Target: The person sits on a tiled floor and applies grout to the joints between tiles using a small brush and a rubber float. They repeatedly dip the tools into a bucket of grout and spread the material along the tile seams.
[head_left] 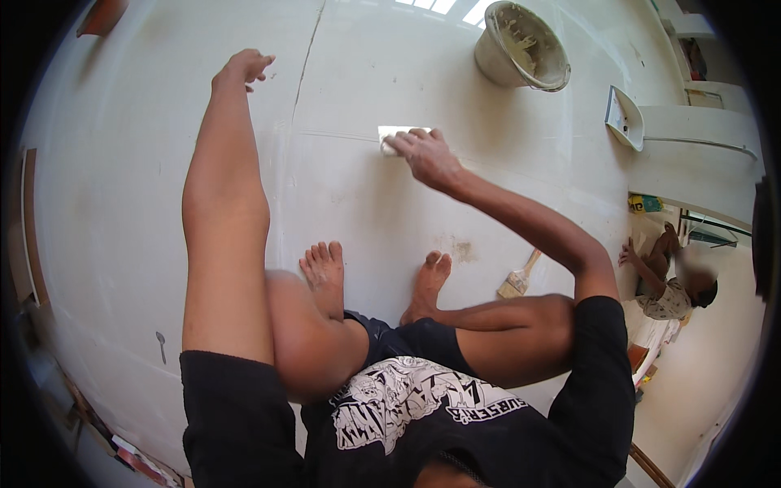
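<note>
My right hand [429,157] is closed on a flat white rectangular piece [392,132], held low over the pale tiled floor [342,191] in front of my feet. Its exact kind is hard to make out. My left arm stretches far forward on the left. At its end my left hand [244,67] hangs with bent, parted fingers and nothing visible in it. A thin dark line [309,61] runs along the floor to the right of that hand. Beyond my right hand stands a bucket [498,57] smeared inside with a pale paste.
A paintbrush [518,280] lies near my right knee. A white dustpan [627,120] is at the far right. Another person [671,297] sits low at the right. A small spoon-like tool [161,346] lies at left, and an orange-brown container [103,18] stands far left.
</note>
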Tool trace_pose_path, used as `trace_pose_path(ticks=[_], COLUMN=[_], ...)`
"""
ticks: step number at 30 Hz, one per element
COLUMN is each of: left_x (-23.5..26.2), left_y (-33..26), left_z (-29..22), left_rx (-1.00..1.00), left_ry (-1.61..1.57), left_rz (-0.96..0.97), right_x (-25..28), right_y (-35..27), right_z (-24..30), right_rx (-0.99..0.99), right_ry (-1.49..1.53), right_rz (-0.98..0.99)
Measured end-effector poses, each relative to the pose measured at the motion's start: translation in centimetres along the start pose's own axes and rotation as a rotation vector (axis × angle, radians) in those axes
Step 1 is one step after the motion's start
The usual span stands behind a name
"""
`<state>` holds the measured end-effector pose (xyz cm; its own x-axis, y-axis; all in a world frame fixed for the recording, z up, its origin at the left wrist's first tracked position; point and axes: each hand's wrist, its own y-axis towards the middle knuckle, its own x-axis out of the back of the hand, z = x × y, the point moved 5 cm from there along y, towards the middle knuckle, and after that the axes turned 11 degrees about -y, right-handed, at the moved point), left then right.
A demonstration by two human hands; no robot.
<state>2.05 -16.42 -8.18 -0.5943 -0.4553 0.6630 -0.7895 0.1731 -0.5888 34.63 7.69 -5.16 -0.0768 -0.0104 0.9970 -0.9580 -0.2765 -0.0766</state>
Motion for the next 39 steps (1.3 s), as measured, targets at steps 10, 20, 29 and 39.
trace_pose_path(ticks=[10,20,29,39], left_x=[-0.6,-6.2,-5.1,-5.7], left_y=[-0.4,1.3,-0.1,0.7], left_z=[-4.3,-3.9,-6.1,-6.3], left_rx=[-0.092,-0.134,-0.149,-0.158], left_ry=[-0.111,-0.173,0.076,0.184], left_rz=[0.063,0.088,0.104,0.101], right_x=[-4.1,-2.9,-3.4,-3.1], right_y=[0.0,0.7,2.4,4.6], right_z=[6.8,5.5,5.9,6.0], right_rx=[-0.174,-0.253,-0.305,-0.332], right_ry=[0.023,0.065,0.103,0.075], right_rz=[-0.157,-0.188,-0.173,-0.142])
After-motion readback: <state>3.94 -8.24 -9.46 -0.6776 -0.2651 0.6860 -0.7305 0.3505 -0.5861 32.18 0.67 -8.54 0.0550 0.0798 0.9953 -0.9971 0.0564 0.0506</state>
